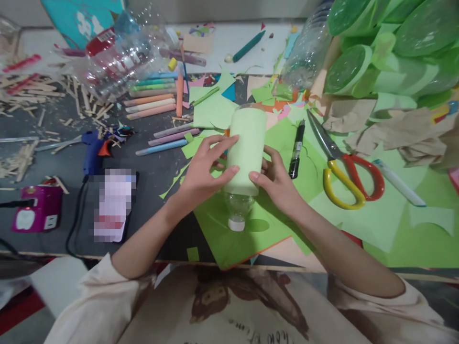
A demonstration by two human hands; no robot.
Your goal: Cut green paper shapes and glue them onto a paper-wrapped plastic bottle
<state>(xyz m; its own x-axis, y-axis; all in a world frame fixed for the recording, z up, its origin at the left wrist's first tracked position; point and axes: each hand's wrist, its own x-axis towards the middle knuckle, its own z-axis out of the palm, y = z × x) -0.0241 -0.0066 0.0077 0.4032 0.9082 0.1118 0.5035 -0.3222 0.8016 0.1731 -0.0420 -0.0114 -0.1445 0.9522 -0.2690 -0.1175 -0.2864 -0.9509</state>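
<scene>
A clear plastic bottle (pixel 241 204) wrapped in pale green paper (pixel 246 148) is between my two hands, its white cap (pixel 236 224) pointing toward me. My left hand (pixel 205 168) grips the wrapped side, with thumb and forefinger lying on the paper. On the other side my right hand (pixel 278 177) presses its thumb near the lower edge of the wrap; its other fingers are partly hidden behind the bottle. Beneath lie bright green paper sheets (pixel 211 229). Right of my right hand are a black pen (pixel 297 149) and scissors (pixel 344 167) with red and yellow handles.
At left are a blue glue gun (pixel 92 150), a phone (pixel 114 205) and a purple box (pixel 38 209) with a cable. Coloured markers (pixel 152 106), wood sticks (pixel 23 157) and plastic bottles (pixel 125 57) lie farther back. Green-wrapped bottles (pixel 401 81) are stacked at the back right.
</scene>
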